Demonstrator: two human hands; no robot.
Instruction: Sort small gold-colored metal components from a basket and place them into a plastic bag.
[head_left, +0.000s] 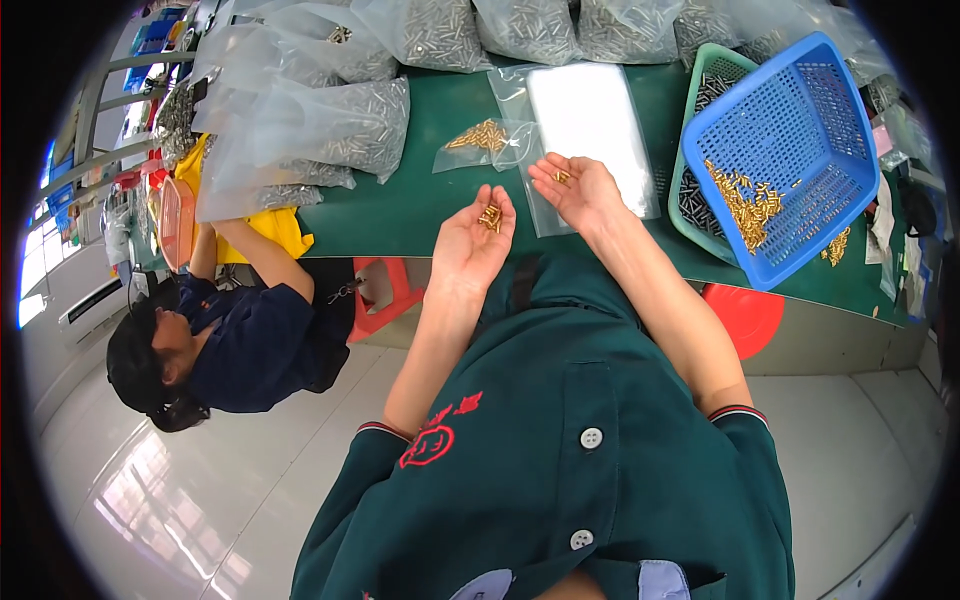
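Both palms face up over the front of the green table (350, 222). My left hand (466, 250) is cupped, and several small gold-coloured metal parts (490, 218) lie in its curled fingers. A few more gold-coloured parts (562, 176) rest at the fingers of my right hand (590, 195), which is also partly curled. Just beyond my hands lies a small clear bag (452, 158) with a heap of the same parts inside. A stack of flat clear plastic bags (592, 110) sits beyond my right hand, partly covered by it.
At the right, a tilted blue basket (835, 190) with gold-coloured parts (745, 212) rests on a green basket (728, 60) of dark parts. Big bags of silver-coloured parts (530, 30) line the back and left. Another person (250, 345) works at the left. A red stool (745, 320) stands below the table.
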